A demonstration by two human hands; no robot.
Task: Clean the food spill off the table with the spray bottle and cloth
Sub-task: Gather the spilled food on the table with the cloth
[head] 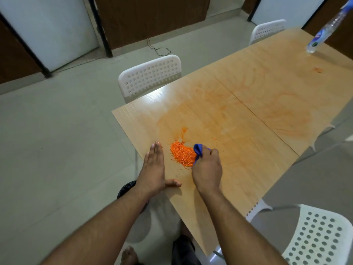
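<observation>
Pale floor tiles and white perforated chairs [150,77] surround a light wood worktop [248,104] streaked with orange smears, where a heap of orange crumbs [182,154] sits near the near-left corner and the spray bottle [324,30] stands well apart at the far right end. From the head view, the right hand [207,168] grips a bunched blue cloth [198,150] touching the heap's right side, while the left hand [154,165] lies flat with fingers straight and together along the worktop's left edge, just beside the heap. A hard sweep could likely push crumbs past that flat hand onto the floor, or spread the stain wider.
</observation>
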